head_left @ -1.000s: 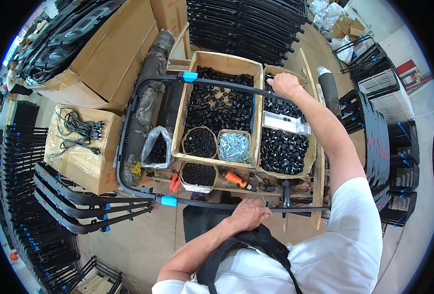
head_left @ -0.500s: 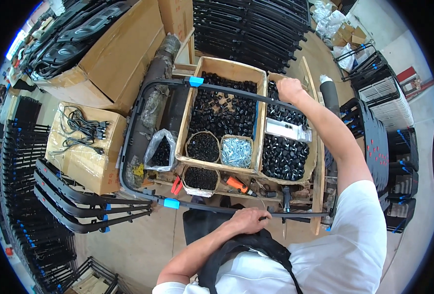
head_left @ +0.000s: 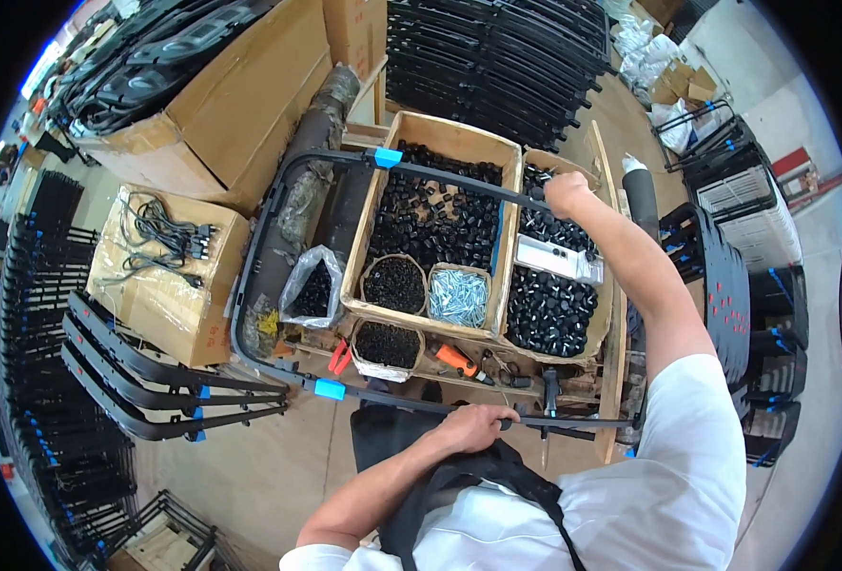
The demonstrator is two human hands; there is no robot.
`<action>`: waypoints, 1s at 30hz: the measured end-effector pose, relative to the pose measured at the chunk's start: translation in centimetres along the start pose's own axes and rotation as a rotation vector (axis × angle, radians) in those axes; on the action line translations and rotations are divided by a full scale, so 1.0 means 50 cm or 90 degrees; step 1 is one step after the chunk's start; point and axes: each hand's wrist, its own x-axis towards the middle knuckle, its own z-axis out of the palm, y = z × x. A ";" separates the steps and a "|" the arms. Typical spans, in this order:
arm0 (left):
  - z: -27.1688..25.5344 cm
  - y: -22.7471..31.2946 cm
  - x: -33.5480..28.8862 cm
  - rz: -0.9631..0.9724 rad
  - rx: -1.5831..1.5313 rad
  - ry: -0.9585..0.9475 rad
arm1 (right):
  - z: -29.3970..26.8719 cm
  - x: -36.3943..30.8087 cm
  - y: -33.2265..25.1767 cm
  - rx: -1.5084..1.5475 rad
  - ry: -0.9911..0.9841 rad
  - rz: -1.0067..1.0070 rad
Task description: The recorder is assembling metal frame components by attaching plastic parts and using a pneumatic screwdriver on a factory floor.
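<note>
A black U-shaped tube frame [head_left: 450,178] with blue tape pieces lies across the workbench and its bins. My left hand [head_left: 476,427] is closed around the near tube, and a small black piece [head_left: 506,424] shows by its fingertips. My right hand [head_left: 569,194] is closed at the far tube, over the far part of a bin of black knobs [head_left: 552,309]; whatever its fingers hold is hidden. A white box-like piece [head_left: 559,259] lies among the knobs. Left of that bin, a wooden box [head_left: 509,257] contains black caps [head_left: 430,224] and silver screws [head_left: 459,295].
An orange-handled tool [head_left: 456,360], red-handled pliers [head_left: 340,356] and a tub of small black parts [head_left: 389,346] are along the bench's near edge. Cardboard boxes [head_left: 240,95] and cables [head_left: 169,238] stand left. Stacked black frames [head_left: 497,57] rise behind.
My right hand has come slightly nearer over the knob bin. My left hand still grips the near tube. The whole view has shifted a little.
</note>
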 end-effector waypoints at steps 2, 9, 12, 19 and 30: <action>0.030 -0.001 0.021 0.032 0.061 0.027 | 0.033 0.006 0.022 0.112 0.197 0.117; 0.040 0.012 0.036 0.068 0.144 0.073 | 0.024 -0.005 0.047 0.172 0.252 0.108; 0.074 -0.023 0.007 0.049 0.100 0.135 | 0.017 -0.014 0.004 0.003 0.010 -0.004; 0.059 -0.013 0.005 0.036 0.065 0.139 | 0.063 -0.011 0.024 0.123 0.257 0.081; 0.041 0.024 0.019 -0.011 0.065 0.055 | 0.053 -0.007 0.026 0.019 0.128 0.058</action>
